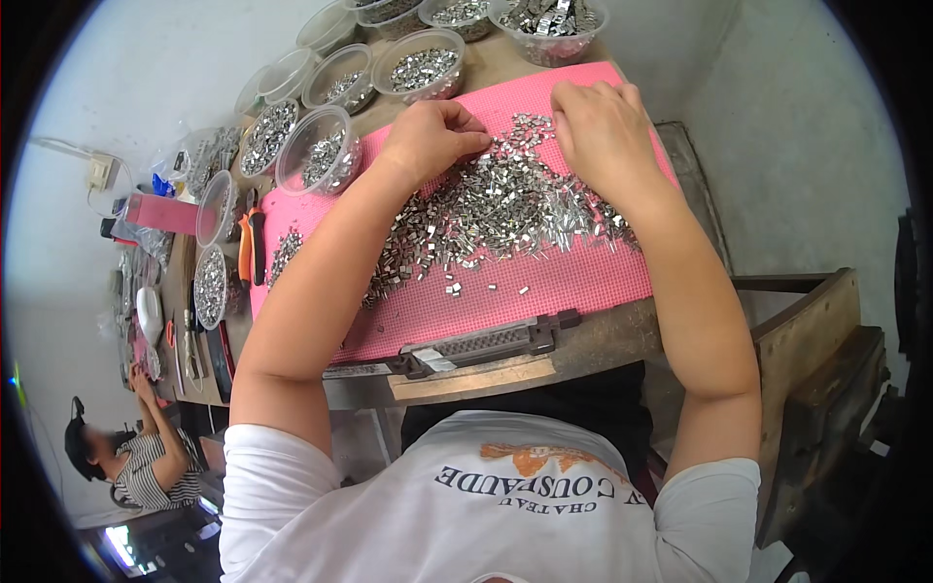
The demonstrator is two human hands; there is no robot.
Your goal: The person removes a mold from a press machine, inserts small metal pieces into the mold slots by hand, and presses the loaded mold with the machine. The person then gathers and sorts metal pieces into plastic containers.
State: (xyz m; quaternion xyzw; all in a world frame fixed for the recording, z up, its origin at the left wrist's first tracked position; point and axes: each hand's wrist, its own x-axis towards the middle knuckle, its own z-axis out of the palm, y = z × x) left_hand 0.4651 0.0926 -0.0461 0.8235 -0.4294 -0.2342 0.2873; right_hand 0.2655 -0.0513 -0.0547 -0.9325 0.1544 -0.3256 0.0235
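Many small shiny metal pieces [496,204] lie heaped on a pink textured mat [544,282]. At the heap's far left edge is my left hand [432,141], its thumb and fingertips drawn together low over the pieces. Whatever sits between those fingertips is too small to make out. My right hand [607,136] rests at the far right of the heap, fingers curled downward, with a thin scatter of pieces between the two hands. Its palm side is hidden, so any piece in it cannot be seen.
Clear plastic tubs [423,66] of metal parts line the mat's far and left sides. Orange-handled pliers [255,243] lie at its left edge. A dark metal fixture [476,345] sits along the near edge. Another person [146,457] works at the far left.
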